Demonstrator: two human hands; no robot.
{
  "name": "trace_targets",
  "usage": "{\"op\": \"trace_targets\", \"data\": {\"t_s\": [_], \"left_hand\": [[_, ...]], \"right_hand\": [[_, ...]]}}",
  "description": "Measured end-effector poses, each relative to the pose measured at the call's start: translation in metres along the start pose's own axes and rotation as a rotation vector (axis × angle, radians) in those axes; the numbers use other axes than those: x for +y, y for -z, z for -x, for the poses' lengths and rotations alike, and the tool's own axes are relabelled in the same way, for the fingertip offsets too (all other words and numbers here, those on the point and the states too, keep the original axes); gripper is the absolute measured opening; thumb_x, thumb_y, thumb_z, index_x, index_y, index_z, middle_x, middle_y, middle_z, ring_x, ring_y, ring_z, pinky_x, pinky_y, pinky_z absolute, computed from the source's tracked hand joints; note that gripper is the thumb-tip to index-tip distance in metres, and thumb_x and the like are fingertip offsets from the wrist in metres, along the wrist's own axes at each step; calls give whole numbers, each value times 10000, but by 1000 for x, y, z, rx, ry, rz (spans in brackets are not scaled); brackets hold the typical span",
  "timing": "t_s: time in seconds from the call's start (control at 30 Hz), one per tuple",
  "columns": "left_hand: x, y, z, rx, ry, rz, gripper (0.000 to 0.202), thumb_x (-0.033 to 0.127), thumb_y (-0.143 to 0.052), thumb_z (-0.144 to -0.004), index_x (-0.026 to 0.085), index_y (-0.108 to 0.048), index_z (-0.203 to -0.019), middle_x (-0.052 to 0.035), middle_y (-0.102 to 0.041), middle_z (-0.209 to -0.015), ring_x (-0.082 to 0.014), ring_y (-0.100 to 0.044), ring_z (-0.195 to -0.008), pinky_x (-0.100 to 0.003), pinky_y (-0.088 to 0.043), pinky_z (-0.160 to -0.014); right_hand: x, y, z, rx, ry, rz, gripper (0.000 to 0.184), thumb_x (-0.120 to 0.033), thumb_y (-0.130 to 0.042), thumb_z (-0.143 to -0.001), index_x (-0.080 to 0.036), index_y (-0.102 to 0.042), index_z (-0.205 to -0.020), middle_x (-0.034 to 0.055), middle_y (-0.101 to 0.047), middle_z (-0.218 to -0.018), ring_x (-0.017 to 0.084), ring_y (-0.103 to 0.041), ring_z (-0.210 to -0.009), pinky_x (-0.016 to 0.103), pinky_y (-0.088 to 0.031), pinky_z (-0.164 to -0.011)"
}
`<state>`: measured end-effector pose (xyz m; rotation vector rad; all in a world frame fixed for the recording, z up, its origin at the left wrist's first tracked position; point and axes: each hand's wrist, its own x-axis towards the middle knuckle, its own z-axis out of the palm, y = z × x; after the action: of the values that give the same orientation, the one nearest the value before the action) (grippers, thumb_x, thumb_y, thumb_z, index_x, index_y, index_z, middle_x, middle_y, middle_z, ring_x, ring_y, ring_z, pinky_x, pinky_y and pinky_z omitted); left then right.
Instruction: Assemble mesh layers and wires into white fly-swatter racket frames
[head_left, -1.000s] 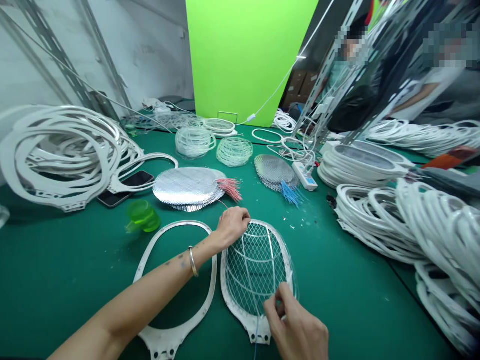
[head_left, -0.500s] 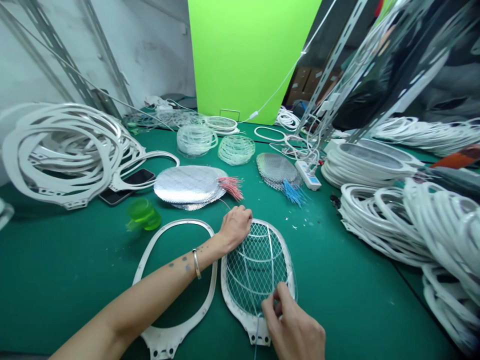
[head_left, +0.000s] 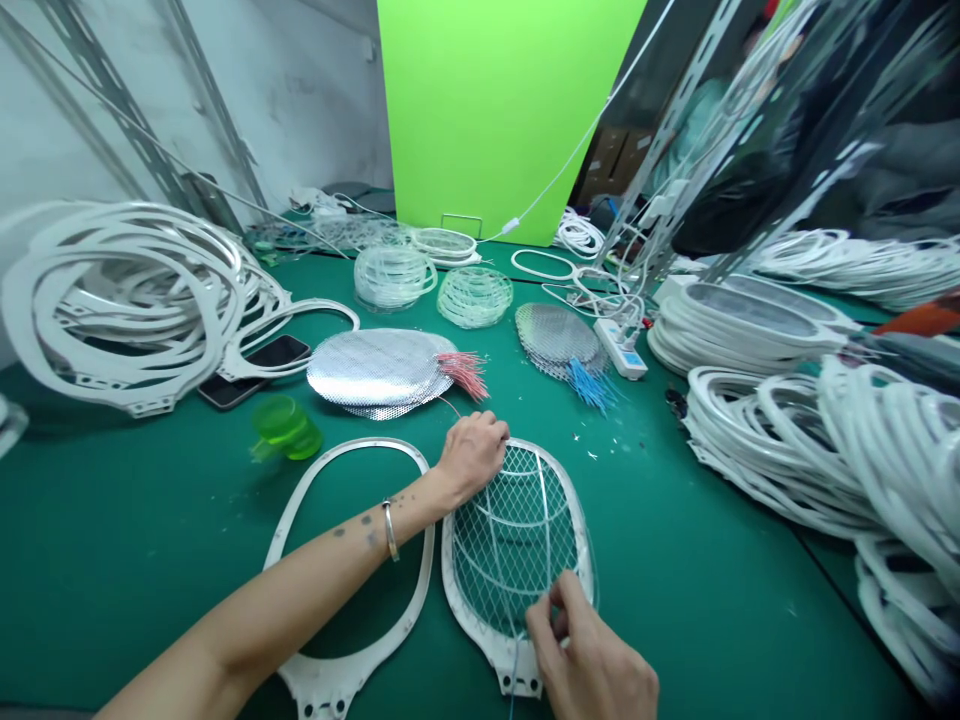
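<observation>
Mesh-filled racket frame [head_left: 517, 530] lies flat on the green bench [head_left: 712, 610] right in front of me, its neck end toward me. My left hand [head_left: 472, 455] reaches across to its far end, fingers bent down at the rim; whether they grip it or only press, I cannot tell. My right hand [head_left: 592, 645] is at the lower right edge, thumb and forefinger curled toward each other; I cannot tell whether anything is pinched between them. My two hands are well apart, one at each end of the frame. A thin blue wire [head_left: 514, 680] runs down over the neck, just beside my right hand.

Close on the left lies a bare white frame [head_left: 330, 680], with my left forearm and its bracelet [head_left: 391, 530] crossing above it. Past that sit a green plastic piece [head_left: 289, 430] and silver mesh sheets [head_left: 375, 370] with red wires [head_left: 463, 375] at their right end. Farther right are darker mesh sheets [head_left: 559, 340], blue wires [head_left: 589, 385] and a power strip [head_left: 621, 350]. White frames are heaped at my left [head_left: 120, 300], and more stacked rims [head_left: 772, 450] stand at my right.
</observation>
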<state>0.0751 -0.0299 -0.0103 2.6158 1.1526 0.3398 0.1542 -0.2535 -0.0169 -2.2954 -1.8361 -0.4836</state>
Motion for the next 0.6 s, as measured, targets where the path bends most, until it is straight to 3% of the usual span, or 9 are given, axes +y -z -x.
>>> {"op": "trace_targets", "data": {"t_s": [0.37, 0.5, 0.6], "left_hand": [[0, -1, -2, -11, -54, -90, 200, 171, -456, -934, 193, -653, -954, -60, -628, -924, -206, -575, -876, -321, -434, -766], [-1, 0, 0, -63, -208, -149, 232, 120, -447, -915, 169, -672, -946, -89, -622, -964, -217, -559, -886, -338, -413, -773], [1, 1, -1, -125, -356, -187, 194, 68, -487, -861, 132, -669, -836, -115, -612, -947, -219, -543, -864, -346, -396, -762]], "right_hand": [[-7, -9, 5, -69, -66, -22, 241, -257, -374, -904, -237, -520, -713, -50, -488, -495, 93, -390, -337, 218, -219, -394], [-2, -13, 8, -65, -15, -28, 229, -232, -374, -898, -237, -518, -720, -45, -492, -512, 93, -436, -362, 221, -214, -389], [1, -11, 7, -78, 39, -74, 200, -256, -391, -908, -240, -510, -748, -59, -472, -511, 90, -454, -353, 205, -224, -360]]}}
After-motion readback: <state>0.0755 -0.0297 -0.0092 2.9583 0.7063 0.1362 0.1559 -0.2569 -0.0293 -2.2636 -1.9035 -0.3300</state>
